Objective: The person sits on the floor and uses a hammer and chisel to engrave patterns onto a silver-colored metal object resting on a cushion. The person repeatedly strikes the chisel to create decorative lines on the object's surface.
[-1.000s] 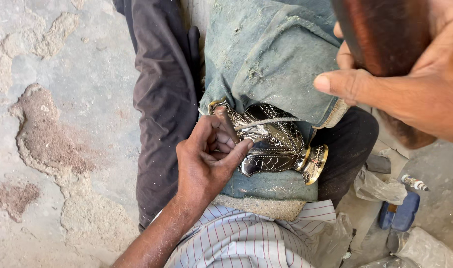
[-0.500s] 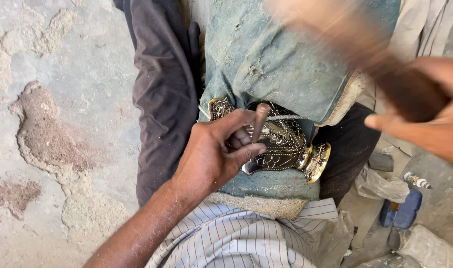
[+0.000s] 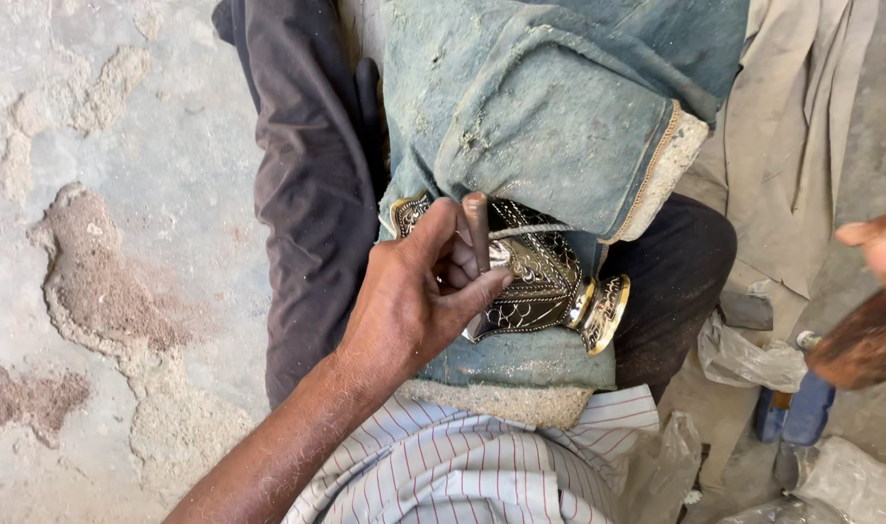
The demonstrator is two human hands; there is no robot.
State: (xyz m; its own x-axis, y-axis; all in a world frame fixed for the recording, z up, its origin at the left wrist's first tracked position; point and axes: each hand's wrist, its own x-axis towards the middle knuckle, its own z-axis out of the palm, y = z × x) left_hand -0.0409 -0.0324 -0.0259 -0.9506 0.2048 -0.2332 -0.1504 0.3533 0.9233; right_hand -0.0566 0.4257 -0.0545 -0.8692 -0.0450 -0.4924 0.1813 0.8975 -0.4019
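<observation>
We look straight down into the lap, where our left hand [image 3: 419, 301] is closed around a thin dark metal punch [image 3: 478, 233], fingers and thumb pinching it so that its blunt top stands up above the knuckles and its lower end is hidden behind the fingers. Right under that hand lies an engraved metal vessel [image 3: 530, 281], dark with bright silver patterning, resting on its side across folded, dusty denim cloth [image 3: 550, 107] that pads the lap; its brass-coloured foot [image 3: 606, 312] points to the right and a pale cord [image 3: 530, 231] runs across its body. Over at the right edge, our right hand [image 3: 880, 247] is only partly in view, wrapped on a reddish-brown wooden mallet [image 3: 865, 342], held well apart from the vessel. Below it we catch a blue object [image 3: 792, 412] and crumpled clear plastic [image 3: 744, 357] on the floor. A striped shirt [image 3: 462, 466] fills the bottom, dark trousers [image 3: 307, 184] lie left of the denim, and rough patched concrete floor [image 3: 94, 291] stretches off to the left.
</observation>
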